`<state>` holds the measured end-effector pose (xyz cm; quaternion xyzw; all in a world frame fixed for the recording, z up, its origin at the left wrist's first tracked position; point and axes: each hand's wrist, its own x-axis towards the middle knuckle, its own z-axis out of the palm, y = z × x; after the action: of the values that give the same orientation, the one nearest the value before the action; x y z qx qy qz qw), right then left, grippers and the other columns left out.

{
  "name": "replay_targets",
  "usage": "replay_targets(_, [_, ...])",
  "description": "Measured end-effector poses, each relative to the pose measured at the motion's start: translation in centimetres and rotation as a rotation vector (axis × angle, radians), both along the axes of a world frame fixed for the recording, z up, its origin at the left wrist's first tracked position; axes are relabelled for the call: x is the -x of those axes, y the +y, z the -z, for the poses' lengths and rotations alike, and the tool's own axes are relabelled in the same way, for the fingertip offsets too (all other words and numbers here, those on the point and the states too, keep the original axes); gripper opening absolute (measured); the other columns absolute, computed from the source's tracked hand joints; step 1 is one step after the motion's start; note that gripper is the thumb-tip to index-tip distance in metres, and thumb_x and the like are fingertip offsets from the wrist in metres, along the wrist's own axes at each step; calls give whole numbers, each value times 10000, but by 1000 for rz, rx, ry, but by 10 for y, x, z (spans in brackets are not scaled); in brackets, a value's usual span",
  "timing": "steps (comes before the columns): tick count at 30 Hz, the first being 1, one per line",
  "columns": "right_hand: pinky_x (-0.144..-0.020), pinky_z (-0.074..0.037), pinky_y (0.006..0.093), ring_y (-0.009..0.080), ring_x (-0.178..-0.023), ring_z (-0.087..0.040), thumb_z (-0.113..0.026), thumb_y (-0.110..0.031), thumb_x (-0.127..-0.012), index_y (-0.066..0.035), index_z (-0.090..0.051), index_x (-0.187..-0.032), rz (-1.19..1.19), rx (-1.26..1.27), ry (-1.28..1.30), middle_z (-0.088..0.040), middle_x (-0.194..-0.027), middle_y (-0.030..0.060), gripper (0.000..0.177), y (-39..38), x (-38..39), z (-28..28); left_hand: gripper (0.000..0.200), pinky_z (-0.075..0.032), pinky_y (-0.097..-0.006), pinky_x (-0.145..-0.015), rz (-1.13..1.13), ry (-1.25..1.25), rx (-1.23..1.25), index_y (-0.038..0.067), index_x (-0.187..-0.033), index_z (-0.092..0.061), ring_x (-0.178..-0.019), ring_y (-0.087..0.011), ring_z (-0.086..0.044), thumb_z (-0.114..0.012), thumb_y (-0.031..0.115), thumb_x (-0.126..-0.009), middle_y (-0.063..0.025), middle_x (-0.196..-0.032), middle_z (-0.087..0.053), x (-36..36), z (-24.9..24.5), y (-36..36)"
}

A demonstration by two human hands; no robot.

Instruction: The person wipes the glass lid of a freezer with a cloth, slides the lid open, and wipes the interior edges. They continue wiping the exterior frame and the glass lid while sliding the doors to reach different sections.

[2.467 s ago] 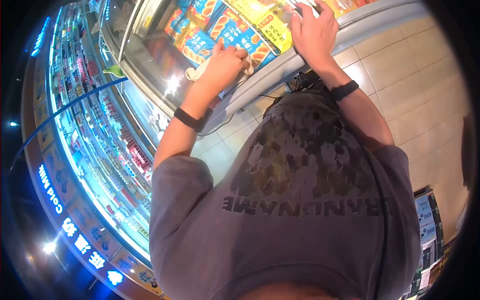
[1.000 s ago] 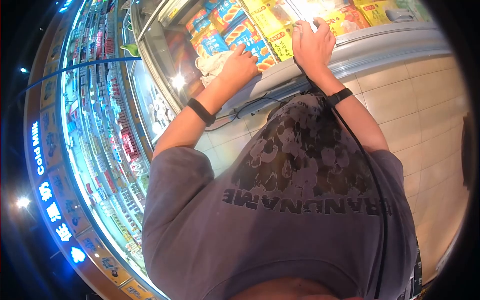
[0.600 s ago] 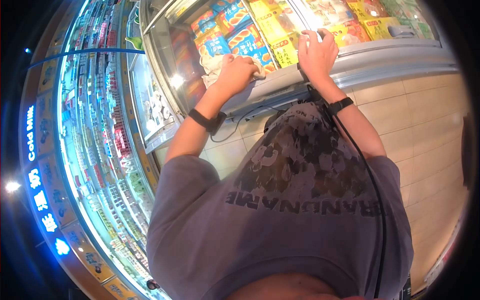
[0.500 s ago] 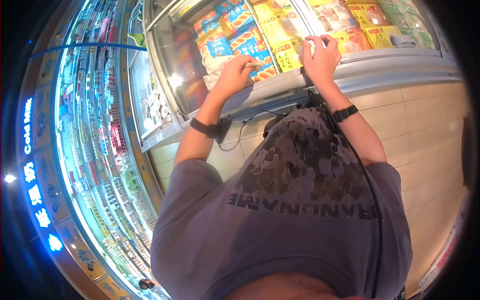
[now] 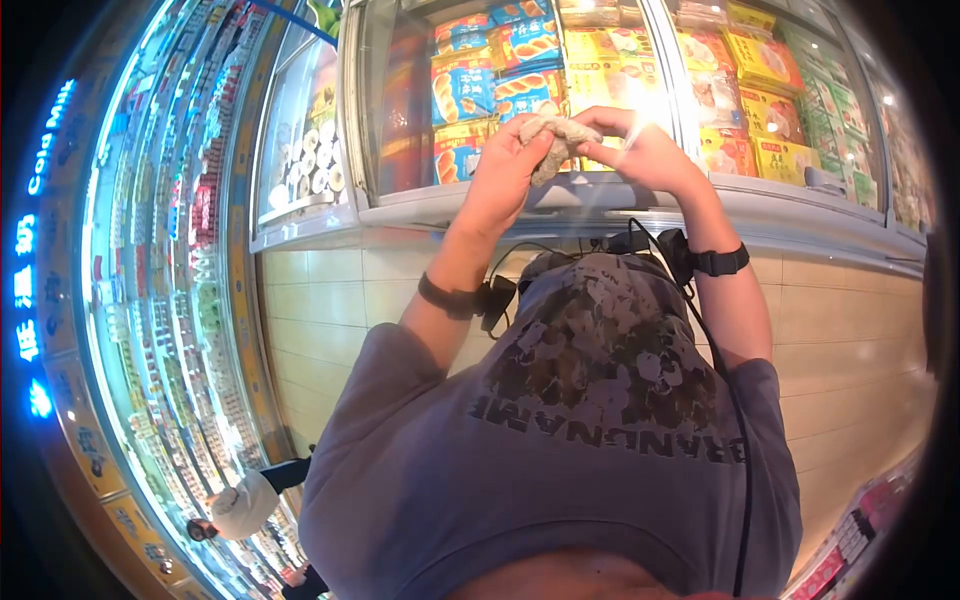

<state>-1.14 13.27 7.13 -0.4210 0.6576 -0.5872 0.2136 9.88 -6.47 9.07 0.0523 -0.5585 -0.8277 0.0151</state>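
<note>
within left fingers (image 5: 522,138), cloth (image 5: 556,148) half hidden

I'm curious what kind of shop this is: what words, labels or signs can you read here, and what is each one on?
"Cold Milk": blue lit sign over the chiller shelves.
"BRANDNAME": grey T-shirt, upside down to the camera.
Blue lit characters under that sign: too blurred to read.
Frozen-food packs in the freezer: print too small.
Cloth held by left hand and right hand: no text.
</note>
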Motion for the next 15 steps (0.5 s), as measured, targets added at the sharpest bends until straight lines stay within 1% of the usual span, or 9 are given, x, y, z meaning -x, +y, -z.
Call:
replay_targets(1, [-877, -530, 302, 89, -873, -623, -739, -205, -1003, -37, -702, -1182, 13, -51, -28, -691, -973, -8, 249, 6, -3, -13, 206, -558, -270, -855, 2, -11, 23, 7, -1257, -627, -988, -103, -684, -610, 118, -1084, -54, -1128, -720, -1, -2, 0])
replay_targets(6, [-733, -504, 256, 59, -805, -600, -735, -237, -1012, -52, -725, -1135, 106, -42, -214, -696, -900, -39, 222, 19, 16, -26, 231, -542, -267, -853, -13, 11, 325, 17, -1277, -621, -969, -97, -663, -633, 125, -1073, -61, -1091, -728, 9, -5, -22])
replay_targets(8, [-717, -503, 261, 62, -816, -618, -740, -259, -1004, -46, -724, -1134, 416, 74, -242, -710, -917, -19, 250, 23, 20, -42, 225, -540, -290, -893, -24, 76, 344, 25, -1273, -628, -1018, -117, -665, -632, 129, -1073, -81, -1119, -735, 11, -6, -34])
replay_targets(9, [-717, -503, 261, 62, -816, -618, -740, -259, -1004, -46, -724, -1134, 423, 77, -244, -710, -917, -19, 250, 24, 23, -44, 238, -506, -314, -996, -43, 60, 385, 38, -1279, -640, -1111, -148, -662, -616, 179, -1088, -78, -1178, -743, 7, -6, -40])
replay_targets(10, [-708, -498, 238, 44, -813, -618, -735, -256, -1015, -52, -715, -1122, 560, 145, -174, -714, -935, -27, 231, 22, 28, -45, 238, -506, -314, -996, -35, 61, 387, 38, -1279, -640, -1111, -148, -662, -616, 179, -1088, -78, -1178, -743, 7, 2, -47])
replay_targets(12, [-674, -474, 200, 25, -782, -601, -741, -266, -1013, -64, -708, -1138, 721, 300, -165, -721, -936, -14, 240, 9, 19, -46, 236, -506, -313, -982, -175, 61, 721, 33, -1248, -671, -1105, -151, -669, -603, 194, -1090, -81, -1190, -749, 6, 30, -65])
replay_targets(13, [-707, -495, 245, 56, -810, -622, -748, -269, -998, -50, -710, -1130, 756, 199, -19, -722, -930, 4, 258, -1, 6, -49, 222, -503, -313, -977, -177, -10, 927, 53, -1207, -707, -1133, -175, -680, -628, 206, -1067, -98, -1192, -761, 4, 41, -74])
replay_targets(14, [-740, -517, 290, 87, -838, -642, -755, -272, -983, -37, -712, -1122, 785, 93, 124, -722, -925, 23, 277, -8, -3, -46, 222, -503, -313, -977, -172, -10, 930, 53, -1207, -707, -1133, -175, -680, -628, 206, -1067, -98, -1192, -761, 3, 54, -78])
replay_targets(15, [-751, -529, 324, 130, -825, -648, -767, -260, -961, -25, -702, -1113, 667, 53, 203, -719, -917, 66, 287, -16, -1, -29, 209, -507, -336, -954, -148, 12, 1109, 76, -1188, -719, -1110, -207, -688, -644, 207, -1044, -101, -1154, -762, -1, 69, -82])
